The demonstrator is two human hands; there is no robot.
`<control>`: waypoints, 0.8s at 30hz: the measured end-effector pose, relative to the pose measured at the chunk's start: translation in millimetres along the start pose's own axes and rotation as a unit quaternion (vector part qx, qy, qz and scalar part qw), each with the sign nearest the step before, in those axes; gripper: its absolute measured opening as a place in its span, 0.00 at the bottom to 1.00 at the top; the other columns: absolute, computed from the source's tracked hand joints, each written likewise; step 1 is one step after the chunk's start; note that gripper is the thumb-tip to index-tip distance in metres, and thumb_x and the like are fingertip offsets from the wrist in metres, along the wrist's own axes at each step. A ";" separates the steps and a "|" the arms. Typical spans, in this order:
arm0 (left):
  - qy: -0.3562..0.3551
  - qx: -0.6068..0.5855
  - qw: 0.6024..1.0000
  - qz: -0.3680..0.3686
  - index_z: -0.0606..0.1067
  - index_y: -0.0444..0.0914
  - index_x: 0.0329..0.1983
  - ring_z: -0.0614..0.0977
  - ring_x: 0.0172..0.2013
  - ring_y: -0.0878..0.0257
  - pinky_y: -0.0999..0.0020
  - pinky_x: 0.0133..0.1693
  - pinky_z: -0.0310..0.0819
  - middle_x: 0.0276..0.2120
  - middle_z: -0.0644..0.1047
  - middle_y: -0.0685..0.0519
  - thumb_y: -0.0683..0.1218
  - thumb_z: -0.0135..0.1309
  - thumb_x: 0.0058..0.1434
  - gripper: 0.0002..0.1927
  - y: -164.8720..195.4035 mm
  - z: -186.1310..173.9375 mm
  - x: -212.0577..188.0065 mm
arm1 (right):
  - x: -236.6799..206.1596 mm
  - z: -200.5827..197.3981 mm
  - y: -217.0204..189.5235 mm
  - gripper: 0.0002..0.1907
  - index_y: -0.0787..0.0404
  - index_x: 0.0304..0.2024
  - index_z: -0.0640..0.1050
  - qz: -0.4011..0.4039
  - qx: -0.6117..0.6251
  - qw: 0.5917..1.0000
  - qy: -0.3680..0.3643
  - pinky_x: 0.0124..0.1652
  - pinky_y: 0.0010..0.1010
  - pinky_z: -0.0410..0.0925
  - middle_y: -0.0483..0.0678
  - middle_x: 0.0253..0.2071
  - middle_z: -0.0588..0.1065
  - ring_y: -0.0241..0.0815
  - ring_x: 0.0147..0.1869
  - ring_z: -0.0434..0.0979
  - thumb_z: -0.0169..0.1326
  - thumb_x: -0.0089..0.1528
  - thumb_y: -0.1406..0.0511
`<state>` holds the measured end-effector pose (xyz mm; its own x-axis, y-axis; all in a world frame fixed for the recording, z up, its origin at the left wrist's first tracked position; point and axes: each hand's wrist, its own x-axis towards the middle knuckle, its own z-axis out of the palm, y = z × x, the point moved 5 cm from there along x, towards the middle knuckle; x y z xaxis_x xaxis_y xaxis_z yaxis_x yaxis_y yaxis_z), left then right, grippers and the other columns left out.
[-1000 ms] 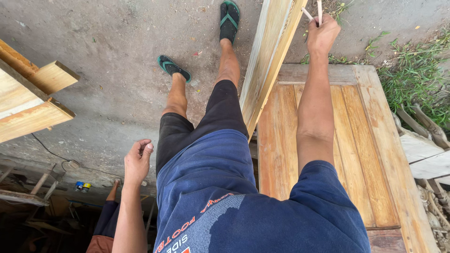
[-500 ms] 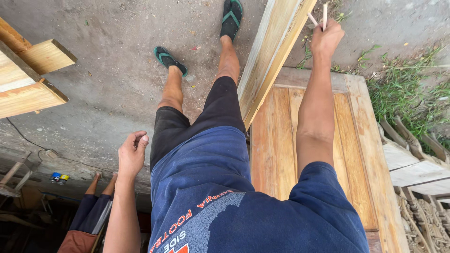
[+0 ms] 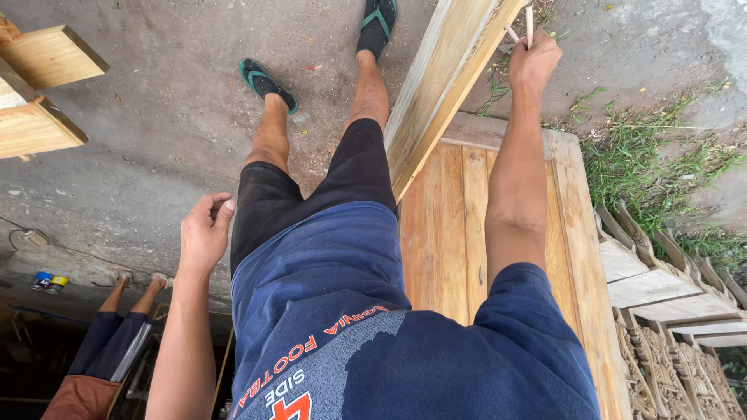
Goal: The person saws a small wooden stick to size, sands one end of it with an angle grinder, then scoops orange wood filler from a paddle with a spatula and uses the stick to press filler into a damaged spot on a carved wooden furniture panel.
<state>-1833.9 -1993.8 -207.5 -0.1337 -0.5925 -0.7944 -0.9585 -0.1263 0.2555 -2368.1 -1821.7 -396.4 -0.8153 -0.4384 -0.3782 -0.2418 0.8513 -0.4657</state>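
Note:
My right hand point(image 3: 534, 64) is stretched out ahead and shut on two thin pale wooden sticks point(image 3: 523, 29) that poke up from the fist. It sits just right of a long pale wooden plank point(image 3: 442, 85) that slants from my thigh towards the top edge. My left hand point(image 3: 204, 232) hangs beside my left hip with fingers loosely curled and nothing in it. Between the arms I see my blue shirt, black shorts and bare legs, ending in green flip-flops point(image 3: 267, 83) on the concrete.
A slatted wooden door panel point(image 3: 467, 233) lies flat under my right arm. Carved wooden pieces point(image 3: 669, 342) are stacked at the lower right beside grass. Thick timber ends point(image 3: 43, 93) jut in at the upper left. Another person's legs point(image 3: 117, 334) show at the lower left.
My left hand has lifted a little and come closer to my hip. The right hand keeps hold of the sticks beside the plank. My feet have shifted slightly.

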 end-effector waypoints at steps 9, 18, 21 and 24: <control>-0.034 0.006 0.999 0.001 0.78 0.33 0.52 0.83 0.37 0.58 0.64 0.41 0.76 0.37 0.82 0.44 0.47 0.57 0.69 0.14 -14.6 17.9 9.0 | 2.1 -1.6 10.4 0.02 0.69 0.29 0.81 -0.032 -0.011 0.999 0.003 0.28 0.39 0.71 0.56 0.25 0.78 0.43 0.28 0.80 0.60 0.58 0.74; -0.038 -0.055 0.994 0.083 0.78 0.34 0.51 0.83 0.37 0.59 0.65 0.42 0.76 0.38 0.82 0.45 0.45 0.57 0.69 0.12 6.0 22.5 13.1 | -72.1 -71.9 30.2 0.07 0.70 0.42 0.82 0.139 0.315 0.937 -0.053 0.25 0.23 0.59 0.43 0.28 0.75 0.30 0.26 0.69 0.66 0.63 0.72; -0.032 -0.094 0.981 0.167 0.78 0.34 0.51 0.83 0.39 0.59 0.65 0.44 0.76 0.40 0.81 0.45 0.44 0.57 0.69 0.11 36.5 16.9 8.0 | -119.1 -67.6 -14.9 0.09 0.70 0.43 0.82 0.124 0.419 0.893 -0.105 0.25 0.22 0.58 0.46 0.30 0.77 0.30 0.25 0.68 0.67 0.62 0.73; -0.031 -0.172 0.960 0.218 0.77 0.35 0.51 0.84 0.40 0.61 0.67 0.43 0.77 0.41 0.81 0.47 0.44 0.57 0.69 0.11 53.7 0.0 -9.8 | -165.7 -51.1 -76.3 0.10 0.70 0.44 0.81 0.080 0.442 0.880 -0.153 0.28 0.22 0.61 0.47 0.32 0.78 0.31 0.28 0.70 0.67 0.61 0.74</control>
<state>-1884.1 -1994.8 -185.9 -0.5283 -0.6012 -0.5995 -0.6692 -0.1397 0.7298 -2241.4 -1799.3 -257.4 -0.5890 -0.5058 -0.6303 0.4779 0.4109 -0.7764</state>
